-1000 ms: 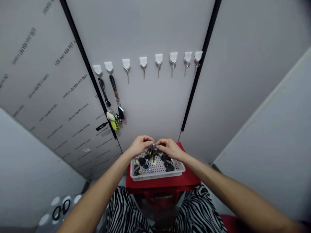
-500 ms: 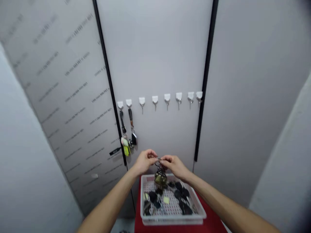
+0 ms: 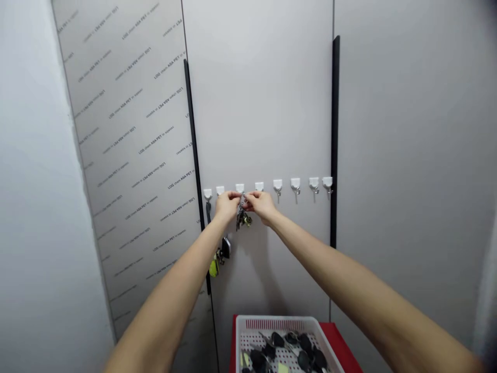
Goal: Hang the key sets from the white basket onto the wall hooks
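Note:
A bunch of keys (image 3: 243, 219) hangs from its ring just below the third white hook (image 3: 239, 187) from the left. My left hand (image 3: 228, 205) pinches the ring's left side, and my right hand (image 3: 261, 204) pinches its right side. Fingertips hide most of the ring, so I cannot tell whether it touches the hook. To the left, partly behind my left hand and forearm, a black strap (image 3: 208, 211), a black key fob (image 3: 225, 247) and a yellow-green tag (image 3: 214, 267) hang from the two leftmost hooks.
More white hooks (image 3: 295, 184) run in a row to the right on the grey panel. Black handle strips (image 3: 336, 145) flank it. Below, a white plastic basket (image 3: 279, 322) with several black-headed keys (image 3: 305, 357) stands on a red surface (image 3: 337, 344).
Both hands have risen from above the basket to the third hook, carrying the key bunch. The view has tilted upward, so the basket now sits lower and is partly cut off.

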`<control>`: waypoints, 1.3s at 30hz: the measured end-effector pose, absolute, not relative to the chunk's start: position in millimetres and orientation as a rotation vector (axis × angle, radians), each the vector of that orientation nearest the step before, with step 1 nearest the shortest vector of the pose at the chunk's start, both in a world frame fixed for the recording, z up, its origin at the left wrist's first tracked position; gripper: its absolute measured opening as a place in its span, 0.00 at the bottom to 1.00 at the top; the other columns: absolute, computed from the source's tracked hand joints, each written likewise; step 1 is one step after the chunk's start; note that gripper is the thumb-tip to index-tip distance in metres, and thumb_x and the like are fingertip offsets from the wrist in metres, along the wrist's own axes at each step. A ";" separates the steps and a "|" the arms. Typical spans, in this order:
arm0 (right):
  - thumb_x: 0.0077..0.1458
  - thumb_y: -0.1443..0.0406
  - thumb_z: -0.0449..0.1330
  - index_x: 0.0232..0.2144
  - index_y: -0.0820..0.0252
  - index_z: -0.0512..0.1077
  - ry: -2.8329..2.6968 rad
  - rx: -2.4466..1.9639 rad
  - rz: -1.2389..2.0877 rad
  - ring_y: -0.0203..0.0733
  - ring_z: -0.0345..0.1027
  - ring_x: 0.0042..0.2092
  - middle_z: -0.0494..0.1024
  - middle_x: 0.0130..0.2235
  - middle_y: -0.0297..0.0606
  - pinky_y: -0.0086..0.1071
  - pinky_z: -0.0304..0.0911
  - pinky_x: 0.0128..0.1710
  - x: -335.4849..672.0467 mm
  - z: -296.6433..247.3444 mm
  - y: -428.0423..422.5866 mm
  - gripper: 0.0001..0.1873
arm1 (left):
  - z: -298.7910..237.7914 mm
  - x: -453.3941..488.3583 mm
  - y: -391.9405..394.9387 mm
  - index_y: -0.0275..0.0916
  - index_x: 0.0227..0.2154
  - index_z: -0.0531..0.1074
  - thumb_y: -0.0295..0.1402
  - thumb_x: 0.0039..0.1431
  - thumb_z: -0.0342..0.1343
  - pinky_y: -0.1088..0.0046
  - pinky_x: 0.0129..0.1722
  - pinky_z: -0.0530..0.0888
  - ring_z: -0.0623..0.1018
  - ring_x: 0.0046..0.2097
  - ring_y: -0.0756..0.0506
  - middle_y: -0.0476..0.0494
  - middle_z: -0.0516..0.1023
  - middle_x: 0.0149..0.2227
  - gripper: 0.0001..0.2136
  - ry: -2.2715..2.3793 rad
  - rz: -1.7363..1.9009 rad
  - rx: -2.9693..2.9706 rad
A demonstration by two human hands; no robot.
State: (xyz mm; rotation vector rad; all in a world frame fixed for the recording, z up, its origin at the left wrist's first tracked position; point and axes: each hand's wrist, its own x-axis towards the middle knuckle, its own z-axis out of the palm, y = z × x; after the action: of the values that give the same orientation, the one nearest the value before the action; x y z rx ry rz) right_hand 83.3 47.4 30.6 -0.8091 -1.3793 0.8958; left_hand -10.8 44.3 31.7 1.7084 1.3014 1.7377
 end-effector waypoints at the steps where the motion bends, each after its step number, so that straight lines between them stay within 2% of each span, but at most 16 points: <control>1: 0.42 0.70 0.50 0.19 0.64 0.61 -1.373 -0.825 0.880 0.27 0.60 0.18 0.64 0.15 0.30 0.24 0.60 0.20 80.0 34.5 51.0 0.04 | 36.0 -11.7 48.0 0.32 0.23 0.67 0.23 0.39 0.47 0.78 0.28 0.65 0.67 0.25 0.54 0.47 0.70 0.24 0.06 1.339 1.736 1.728; 7: 0.42 0.71 0.47 0.26 0.66 0.64 -1.523 -1.059 0.624 0.31 0.63 0.23 0.69 0.23 0.38 0.27 0.61 0.24 72.1 26.1 72.0 0.07 | 29.8 -14.2 51.5 0.32 0.27 0.68 0.24 0.38 0.48 0.76 0.32 0.65 0.69 0.31 0.51 0.43 0.71 0.29 0.09 1.585 1.627 1.843; 12: 0.41 0.71 0.47 0.34 0.64 0.63 -1.640 -1.126 0.406 0.30 0.64 0.28 0.69 0.34 0.39 0.26 0.58 0.31 101.3 -6.7 62.8 0.13 | -13.6 -17.7 28.7 0.33 0.30 0.67 0.25 0.39 0.48 0.77 0.31 0.64 0.68 0.29 0.53 0.45 0.70 0.29 0.11 1.479 1.621 1.851; 15: 0.43 0.68 0.47 0.33 0.65 0.64 -1.815 -1.185 0.373 0.29 0.63 0.26 0.69 0.31 0.38 0.25 0.57 0.29 132.5 -46.8 42.2 0.13 | -60.9 -22.2 13.3 0.33 0.31 0.66 0.28 0.39 0.49 0.78 0.28 0.64 0.67 0.27 0.54 0.47 0.70 0.28 0.11 1.326 1.457 1.732; 19: 0.43 0.66 0.47 0.32 0.68 0.65 -2.158 -1.398 0.561 0.30 0.61 0.24 0.70 0.24 0.38 0.23 0.56 0.26 171.3 -125.8 6.9 0.14 | -137.4 -21.5 -4.4 0.33 0.31 0.65 0.27 0.40 0.48 0.78 0.27 0.64 0.67 0.27 0.54 0.46 0.69 0.30 0.11 1.329 1.178 1.603; 22: 0.39 0.68 0.50 0.28 0.67 0.68 -2.332 -1.456 0.663 0.32 0.62 0.26 0.71 0.26 0.37 0.23 0.55 0.27 190.4 -183.0 -13.5 0.11 | -186.2 -12.9 -14.2 0.32 0.30 0.65 0.26 0.40 0.47 0.77 0.29 0.64 0.68 0.28 0.53 0.44 0.70 0.29 0.10 1.391 0.884 1.738; 25: 0.38 0.68 0.51 0.27 0.62 0.68 -2.530 -1.485 0.558 0.34 0.62 0.30 0.71 0.28 0.36 0.24 0.55 0.29 199.2 -216.6 -19.8 0.10 | -216.9 -3.9 -19.0 0.34 0.29 0.66 0.27 0.40 0.47 0.75 0.33 0.64 0.68 0.31 0.50 0.44 0.70 0.30 0.10 1.454 0.601 2.057; 28: 0.38 0.66 0.51 0.29 0.60 0.68 -2.629 -1.513 0.351 0.37 0.61 0.34 0.70 0.33 0.37 0.25 0.54 0.31 198.0 -225.5 -18.0 0.11 | -231.7 0.1 -21.6 0.38 0.30 0.67 0.26 0.38 0.48 0.73 0.37 0.62 0.67 0.36 0.48 0.45 0.69 0.33 0.11 1.480 0.387 2.340; 31: 0.40 0.65 0.49 0.30 0.60 0.67 -2.627 -1.539 0.255 0.39 0.61 0.35 0.70 0.33 0.39 0.27 0.53 0.31 188.0 -225.5 -16.6 0.12 | -238.7 0.4 -23.9 0.39 0.30 0.67 0.25 0.37 0.47 0.73 0.37 0.62 0.66 0.37 0.47 0.44 0.69 0.33 0.12 1.408 0.210 2.476; 35: 0.39 0.64 0.50 0.30 0.61 0.68 -2.624 -1.404 0.368 0.37 0.62 0.33 0.71 0.32 0.38 0.26 0.53 0.31 168.8 -231.8 -18.7 0.13 | -242.9 -0.1 -22.1 0.39 0.25 0.68 0.26 0.39 0.45 0.74 0.33 0.62 0.67 0.34 0.48 0.45 0.70 0.30 0.09 1.452 0.202 2.456; 39: 0.38 0.64 0.52 0.29 0.62 0.68 -2.507 -1.267 0.584 0.35 0.62 0.29 0.71 0.28 0.36 0.25 0.53 0.28 155.6 -239.3 -19.4 0.12 | -236.6 -1.0 -12.7 0.36 0.24 0.68 0.28 0.41 0.45 0.77 0.29 0.63 0.67 0.29 0.50 0.47 0.70 0.25 0.08 1.426 0.383 2.230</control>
State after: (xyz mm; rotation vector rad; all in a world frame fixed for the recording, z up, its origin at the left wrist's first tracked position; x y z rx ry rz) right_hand 155.6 -19.4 -239.3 -1.2673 -2.5073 0.5839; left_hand -1.0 -12.7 -236.6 2.2305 1.4260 0.3828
